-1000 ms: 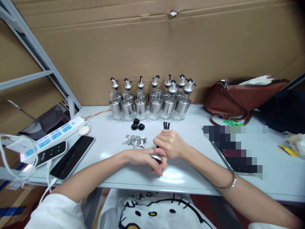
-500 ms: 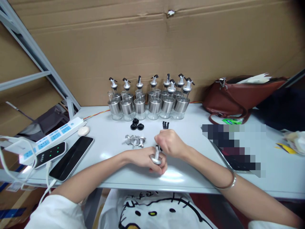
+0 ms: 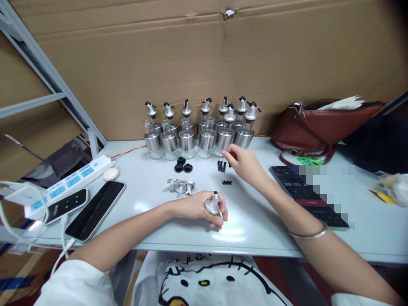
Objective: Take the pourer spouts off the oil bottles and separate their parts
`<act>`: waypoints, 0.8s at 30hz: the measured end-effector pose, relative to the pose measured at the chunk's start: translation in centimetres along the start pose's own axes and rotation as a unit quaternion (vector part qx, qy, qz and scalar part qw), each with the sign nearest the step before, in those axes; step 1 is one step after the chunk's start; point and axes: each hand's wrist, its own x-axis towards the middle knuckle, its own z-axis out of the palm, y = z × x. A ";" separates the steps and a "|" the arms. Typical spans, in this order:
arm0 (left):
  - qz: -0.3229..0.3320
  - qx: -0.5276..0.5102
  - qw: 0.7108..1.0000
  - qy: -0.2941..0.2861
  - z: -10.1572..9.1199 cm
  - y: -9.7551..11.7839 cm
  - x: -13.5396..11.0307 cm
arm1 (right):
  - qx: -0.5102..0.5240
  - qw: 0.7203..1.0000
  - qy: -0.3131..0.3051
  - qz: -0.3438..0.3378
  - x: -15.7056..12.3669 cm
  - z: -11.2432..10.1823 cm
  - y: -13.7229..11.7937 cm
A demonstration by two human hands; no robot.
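My left hand (image 3: pixel 199 209), near the front of the table, is closed around a silver bottle pourer spout (image 3: pixel 212 206) with a small black tip. Further back, my right hand (image 3: pixel 244 163) has its fingers bent together. A small black lever (image 3: pixel 230 165) shows at the underside of its fingers, mostly hidden. Beside it lie several matching black levers (image 3: pixel 221 166), with small black plugs (image 3: pixel 227 182) nearer me. Silver pourer spouts (image 3: pixel 180 187) lie to the left, behind my left hand. Black rubber stoppers (image 3: pixel 183 165) sit beyond them.
Glass bottles with steel sleeves (image 3: pixel 207 138) stand in rows at the back, several topped with pourers. On the right are a brown handbag (image 3: pixel 338 127) and a phone (image 3: pixel 306 197). A power strip (image 3: pixel 72 182) and another phone (image 3: pixel 95 210) lie left.
My right hand has moved from the pourer spout back to the black levers, uncovering the small black plugs. My left hand keeps the spout and has turned it slightly.
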 end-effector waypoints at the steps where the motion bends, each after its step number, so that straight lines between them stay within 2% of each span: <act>1: 0.002 -0.010 1.000 0.003 -0.1 -0.1 0.0 | -0.021 0.999 -0.014 0.019 0.3 -0.2 0.7; 3: 0.002 -0.031 1.000 0.001 -0.2 -0.2 0.0 | -0.055 0.996 -0.066 0.041 0.8 -0.5 2.0; 6: 0.000 -0.062 0.998 -0.003 -0.4 -0.4 0.0 | -0.078 0.986 -0.144 0.037 1.1 -0.6 3.2; 12: 0.004 -0.123 0.992 0.015 -0.4 -0.8 0.3 | -0.089 0.962 -0.258 0.003 0.7 -0.2 3.3; 15: 0.013 -0.150 0.989 0.009 -0.5 -1.2 0.5 | -0.130 0.959 -0.251 0.000 0.5 -0.4 3.1; 18: 0.017 -0.160 0.987 0.000 -0.8 -1.4 0.6 | -0.189 0.955 -0.226 0.033 0.5 -0.7 3.2; 24: 0.015 -0.167 0.986 0.005 -0.9 -1.3 0.6 | -0.202 0.946 -0.250 0.036 0.3 -0.6 3.1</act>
